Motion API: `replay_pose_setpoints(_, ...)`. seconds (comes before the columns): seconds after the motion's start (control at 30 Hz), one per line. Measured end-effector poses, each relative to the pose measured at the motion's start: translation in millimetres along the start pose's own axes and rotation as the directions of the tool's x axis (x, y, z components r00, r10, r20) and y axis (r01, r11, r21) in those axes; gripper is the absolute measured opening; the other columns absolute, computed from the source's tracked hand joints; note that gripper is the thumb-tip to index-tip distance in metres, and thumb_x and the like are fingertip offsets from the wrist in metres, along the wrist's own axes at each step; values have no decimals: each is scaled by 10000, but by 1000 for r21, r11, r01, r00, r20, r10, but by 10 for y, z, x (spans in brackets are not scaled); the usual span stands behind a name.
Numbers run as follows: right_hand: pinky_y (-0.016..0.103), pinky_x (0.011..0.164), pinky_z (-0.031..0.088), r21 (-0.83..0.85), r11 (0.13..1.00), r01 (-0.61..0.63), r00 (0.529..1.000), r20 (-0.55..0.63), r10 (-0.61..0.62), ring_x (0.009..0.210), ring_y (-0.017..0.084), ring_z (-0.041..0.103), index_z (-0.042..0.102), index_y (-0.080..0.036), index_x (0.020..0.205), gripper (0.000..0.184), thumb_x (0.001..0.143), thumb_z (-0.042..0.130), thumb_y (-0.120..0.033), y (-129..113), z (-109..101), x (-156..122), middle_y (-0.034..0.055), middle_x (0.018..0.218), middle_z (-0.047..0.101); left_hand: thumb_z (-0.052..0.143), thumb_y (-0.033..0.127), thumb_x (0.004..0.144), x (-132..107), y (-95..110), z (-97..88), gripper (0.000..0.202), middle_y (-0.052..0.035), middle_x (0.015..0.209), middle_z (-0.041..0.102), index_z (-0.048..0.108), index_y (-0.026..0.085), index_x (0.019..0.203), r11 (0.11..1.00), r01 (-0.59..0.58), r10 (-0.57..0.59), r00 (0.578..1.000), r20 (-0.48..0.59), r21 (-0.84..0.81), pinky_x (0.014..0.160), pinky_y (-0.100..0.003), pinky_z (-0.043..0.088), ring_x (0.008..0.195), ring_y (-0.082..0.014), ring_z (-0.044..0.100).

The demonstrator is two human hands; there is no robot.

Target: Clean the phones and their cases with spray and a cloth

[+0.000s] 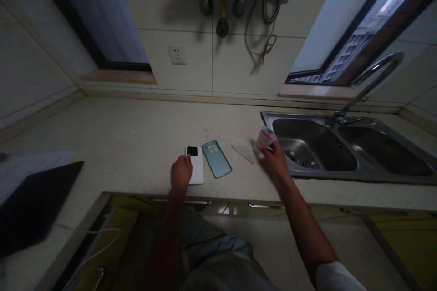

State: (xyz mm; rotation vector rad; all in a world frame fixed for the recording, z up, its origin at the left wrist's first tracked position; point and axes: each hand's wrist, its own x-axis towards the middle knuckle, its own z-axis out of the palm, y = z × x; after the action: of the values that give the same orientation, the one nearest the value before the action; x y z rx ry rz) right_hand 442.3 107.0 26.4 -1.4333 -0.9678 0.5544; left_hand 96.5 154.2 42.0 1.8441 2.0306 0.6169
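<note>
One hand touches a white phone; another hand grips a glossy packet.

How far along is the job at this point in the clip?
Done: the white phone lies back-up on the counter, camera block showing. In hand: the left hand rests on it; the right hand holds a pink-and-white packet. Left: the teal phone case lies apart from the phone, beside a triangular sheet.
</note>
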Motion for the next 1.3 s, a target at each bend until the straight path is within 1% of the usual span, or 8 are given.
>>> replay_pose_setpoints(0.33, 499, 930, 526, 67, 998, -12, 998, -58, 16, 880, 212, 646, 687, -212, 941, 411, 593, 866, -336, -93, 35, -15, 25, 898, 721, 529, 648, 847, -249, 157, -140, 754, -256, 1175, 613, 484, 94, 1356, 980, 7, -4, 1000, -17, 199, 791, -432, 489, 1043, -383, 629)
replay_pose_setpoints(0.47, 457, 842, 569, 88, 996, -29, 996, -83, 37, 847, 224, 662, 694, -187, 935, 397, 622, 849, -376, -176, 22, -67, 54, 902, 732, 562, 608, 841, -294, 103, -79, 807, -278, 1154, 604, 444, 24, 1386, 955, -75, 96, 994, -59, 286, 869, -464, 462, 1090, -401, 573)
replay_pose_setpoints(0.57, 380, 693, 604, 293, 952, -91, 982, -131, 134, 806, 216, 675, 673, -189, 926, 423, 609, 844, -413, -260, 9, -96, 45, 909, 731, 496, 548, 896, -344, 60, 16, 718, -290, 1197, 600, 470, 7, 1368, 947, -87, 125, 987, -105, 309, 912, -498, 430, 1115, -402, 541)
replay_pose_setpoints(0.8, 290, 585, 623, 558, 806, -198, 979, 70, 192, 666, 146, 658, 636, -228, 908, 395, 609, 852, -371, -607, 1, -277, -26, 819, 711, 498, 517, 911, -431, -9, 111, 707, -301, 1343, 555, 434, 31, 1420, 986, -72, 97, 982, -163, 154, 1006, -577, 355, 1278, -424, 439)
replay_pose_setpoints(0.93, 272, 560, 617, 614, 748, -251, 968, 133, 215, 691, 155, 678, 637, -234, 952, 447, 589, 872, -351, -748, 81, -425, -22, 864, 722, 607, 471, 873, -484, 212, 5, 660, -258, 1513, 415, 465, 113, 1410, 977, -152, 108, 958, -266, -150, 1120, -603, 245, 1407, -416, 323)
replay_pose_setpoints(1.03, 323, 615, 636, 652, 707, -274, 962, 173, 213, 785, 206, 714, 636, -238, 982, 501, 576, 889, -384, -828, 181, -526, 7, 937, 740, 762, 444, 763, -617, 596, -71, 695, -193, 1442, 516, 516, 205, 1368, 725, -204, 153, 979, -135, -657, 1062, -499, 407, 1321, -363, 470)
replay_pose_setpoints(1.13, 408, 724, 641, 676, 687, -268, 963, 201, 178, 937, 280, 724, 636, -248, 1027, 536, 594, 887, -442, -900, 287, -622, 46, 1024, 748, 840, 406, 681, -767, 1021, -78, 767, -172, 1369, 580, 530, 218, 1357, 344, 63, 270, 949, 163, -937, 857, -406, 560, 1122, -321, 630)
replay_pose_setpoints(1.3, 472, 882, 602, 714, 661, -229, 973, 195, 127, 1068, 318, 697, 650, -270, 1025, 554, 577, 903, -478, -936, 379, -734, 58, 1084, 746, 813, 442, 698, -846, 1341, 26, 614, -149, 1188, 685, 638, 155, 1213, 208, 209, 297, 917, 265, -955, 737, -384, 613, 993, -292, 682)
